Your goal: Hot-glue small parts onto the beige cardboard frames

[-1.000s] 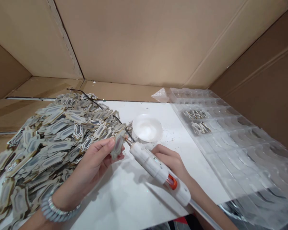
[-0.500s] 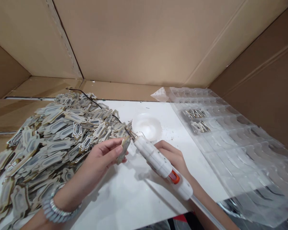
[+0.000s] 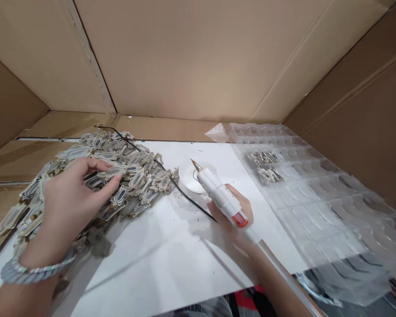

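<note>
My left hand (image 3: 75, 193) reaches over a heap of small flat ornate plates (image 3: 141, 185) at the left. Its thumb and forefinger close on one greyish plate (image 3: 111, 172) at the top of the heap. In my right hand (image 3: 242, 204) is a white hot glue gun (image 3: 221, 193) with an orange-red trigger and a clear glue stick (image 3: 284, 273) at its rear end. The gun's brass-coloured nozzle (image 3: 196, 165) points up and left, over a small white round dish (image 3: 189, 180). My right fingers wrap the gun from behind and are partly hidden.
A clear plastic compartment tray (image 3: 310, 193) lies at the right, with small metallic pieces (image 3: 264, 157) in two compartments. A black cord (image 3: 191, 200) crosses from the heap onto the white board (image 3: 145, 273). Cardboard walls (image 3: 198, 61) enclose the back and sides.
My left hand has moved left from beside the nozzle, where it held a plate, to the heap. The glue gun has shifted slightly up and right, uncovering more of the cord.
</note>
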`<state>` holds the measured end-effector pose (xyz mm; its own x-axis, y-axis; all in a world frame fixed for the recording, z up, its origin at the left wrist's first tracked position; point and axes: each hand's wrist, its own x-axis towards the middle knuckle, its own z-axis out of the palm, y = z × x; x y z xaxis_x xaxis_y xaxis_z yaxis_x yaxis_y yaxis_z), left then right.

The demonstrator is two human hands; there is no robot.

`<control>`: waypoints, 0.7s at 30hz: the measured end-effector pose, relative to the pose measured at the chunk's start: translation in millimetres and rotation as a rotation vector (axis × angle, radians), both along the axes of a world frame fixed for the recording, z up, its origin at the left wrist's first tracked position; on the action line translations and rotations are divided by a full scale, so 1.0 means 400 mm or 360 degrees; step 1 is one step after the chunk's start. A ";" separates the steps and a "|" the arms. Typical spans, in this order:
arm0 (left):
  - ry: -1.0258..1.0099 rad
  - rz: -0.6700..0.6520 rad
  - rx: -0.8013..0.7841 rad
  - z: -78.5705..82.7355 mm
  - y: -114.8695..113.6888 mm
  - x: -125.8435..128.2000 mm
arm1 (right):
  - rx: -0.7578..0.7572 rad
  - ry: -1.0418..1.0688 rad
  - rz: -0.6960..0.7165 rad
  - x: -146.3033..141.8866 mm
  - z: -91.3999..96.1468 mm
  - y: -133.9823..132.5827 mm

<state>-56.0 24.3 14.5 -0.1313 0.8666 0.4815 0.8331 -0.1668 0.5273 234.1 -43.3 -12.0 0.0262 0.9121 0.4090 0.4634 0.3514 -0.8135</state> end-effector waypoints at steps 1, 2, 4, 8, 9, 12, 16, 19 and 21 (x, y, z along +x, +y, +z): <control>0.0248 0.0115 -0.0037 -0.001 0.006 -0.017 | -0.0033 0.0038 -0.0061 0.001 -0.002 0.002; 0.0437 0.0188 -0.0083 -0.001 0.010 -0.032 | -0.0065 0.0083 -0.0126 0.002 -0.003 0.005; 0.0672 0.0243 -0.0163 0.001 0.014 -0.050 | -0.0148 0.0219 -0.0233 0.009 -0.007 0.011; 0.0892 0.0142 -0.0250 0.021 0.006 -0.047 | -0.0241 0.0647 -0.0355 0.029 -0.004 0.015; 0.0935 0.0114 -0.0269 0.026 0.003 -0.042 | -0.0226 0.0755 -0.0403 0.033 -0.001 0.014; 0.0981 0.0095 -0.0268 0.032 0.000 -0.032 | -0.0189 0.1117 -0.0546 0.043 0.008 0.001; 0.0960 0.0083 -0.0263 0.024 0.003 -0.035 | -0.0369 0.1721 -0.0580 0.049 0.003 -0.025; 0.0905 0.0085 -0.0300 0.021 0.005 -0.037 | -0.0557 0.1991 -0.0665 0.047 -0.014 -0.040; 0.0853 0.0117 -0.0310 0.023 0.003 -0.035 | -0.0647 0.2098 -0.0685 0.044 -0.026 -0.042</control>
